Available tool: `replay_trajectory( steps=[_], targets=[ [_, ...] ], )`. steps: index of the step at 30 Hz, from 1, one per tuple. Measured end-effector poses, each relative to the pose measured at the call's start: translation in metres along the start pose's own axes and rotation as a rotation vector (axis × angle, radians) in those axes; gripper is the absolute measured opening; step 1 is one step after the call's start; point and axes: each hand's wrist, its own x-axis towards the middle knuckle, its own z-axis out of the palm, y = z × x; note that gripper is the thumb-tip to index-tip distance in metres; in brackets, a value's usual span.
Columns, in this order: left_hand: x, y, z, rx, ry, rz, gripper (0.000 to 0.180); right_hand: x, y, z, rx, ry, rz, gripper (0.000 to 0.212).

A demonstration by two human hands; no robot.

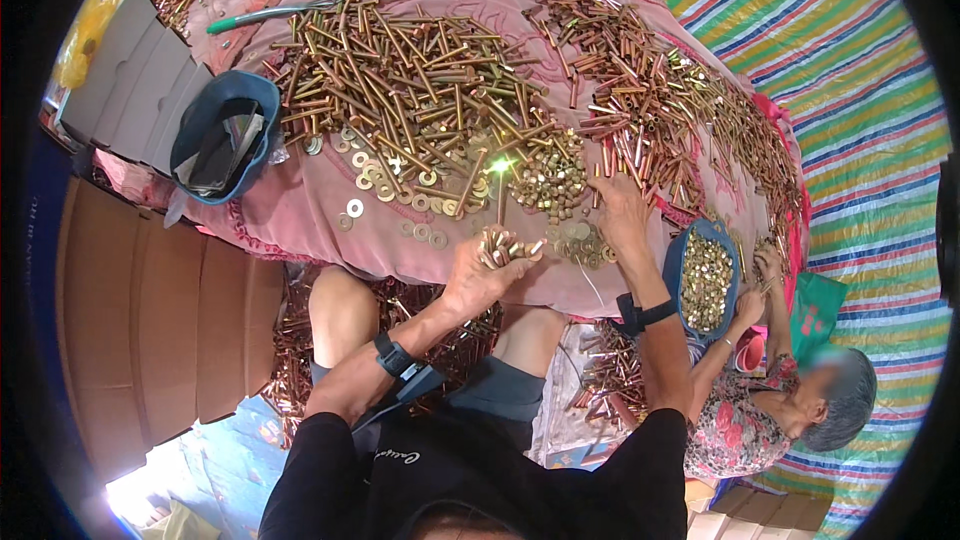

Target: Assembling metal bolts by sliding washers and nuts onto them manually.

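Note:
My left hand (485, 272) is closed around a bunch of brass-coloured bolts (503, 248), their ends poking up above the fingers. It is over the near edge of the pink cloth (310, 205). To its right, my right hand (622, 212) reaches to the right side of a heap of gold-coloured nuts (548, 175). Its fingers are bent together at the heap; whatever they grip is hidden. Flat washers (420, 203) lie scattered left of the nuts, with more washers (583, 245) between my hands. A large pile of long bolts (400, 70) covers the cloth beyond.
At the right are a pile of metal sleeves (650, 90) and a blue tub (672, 270) of nuts. A co-worker (740, 415) sits there, hands at the cloth's edge. Left stand a blue bin (205, 105) and cardboard boxes (170, 310). A green-handled tool (250, 18) lies at the back.

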Motion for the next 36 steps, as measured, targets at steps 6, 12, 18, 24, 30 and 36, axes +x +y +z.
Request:
replay_trajectory(
  steps=[6, 12, 18, 24, 30, 36],
  targets=[
    [0.001, -0.004, 0.004, -0.068, 0.012, 0.013, 0.014, -0.010, 0.002, -0.012, 0.296, 0.131, 0.064, 0.019],
    [0.000, 0.000, 0.006, -0.065, 0.010, 0.038, 0.014, -0.039, -0.076, -0.060, 1.096, 0.096, 0.376, 0.019],
    [0.000, 0.001, 0.005, 0.017, -0.013, -0.025, 0.017, -0.052, -0.112, -0.049, 1.196, 0.135, 0.353, 0.038],
    [-0.002, 0.006, 0.007, -0.076, -0.013, -0.070, 0.018, -0.058, -0.115, -0.041, 0.652, 0.214, 0.000, 0.051],
    [-0.002, 0.002, 0.000, 0.020, -0.105, 0.049, 0.023, -0.069, -0.116, -0.029, 0.497, 0.040, -0.059, 0.027],
    [-0.006, -0.007, 0.000, 0.047, 0.004, 0.079, 0.019, -0.054, -0.066, -0.017, 0.448, 0.056, 0.412, 0.027]
  ],
)
